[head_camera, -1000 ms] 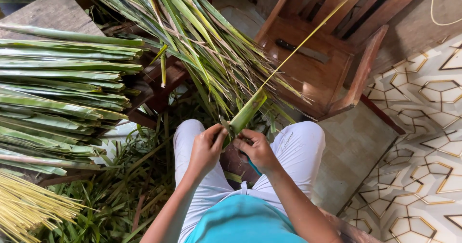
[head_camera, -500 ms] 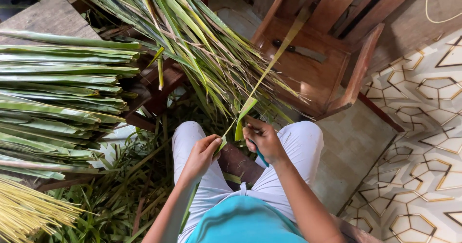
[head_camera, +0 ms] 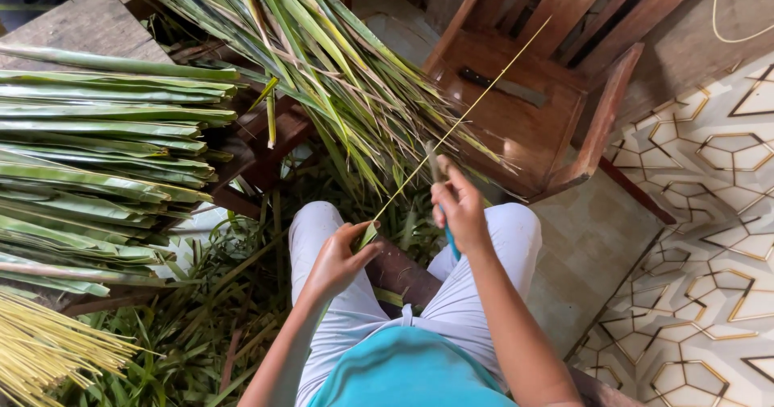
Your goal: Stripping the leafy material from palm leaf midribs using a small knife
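Note:
My left hand (head_camera: pixel 339 255) pinches the base of a long thin yellow-green leaf midrib (head_camera: pixel 468 114) over my lap. The midrib runs up and to the right, toward the wooden chair. My right hand (head_camera: pixel 460 205) is raised beside the midrib, its fingers closed around a small knife with a blue handle (head_camera: pixel 451 244); the blade points up along the rib. A pile of loose palm leaves (head_camera: pixel 322 60) fans out just beyond my knees.
Stacked flat green leaf strips (head_camera: pixel 97 157) lie on a wooden bench at left. A bundle of stripped yellow midribs (head_camera: pixel 48 350) sits at bottom left. Leaf scraps (head_camera: pixel 201 310) cover the floor. A wooden chair (head_camera: pixel 532 117) holds a dark knife (head_camera: pixel 504 86). Patterned tiles (head_camera: pixel 709 238) lie to the right.
My right hand moved up along the midrib with the knife, stripping the green blade off. The broad leaf piece seen earlier is gone and only the thin rib shows.

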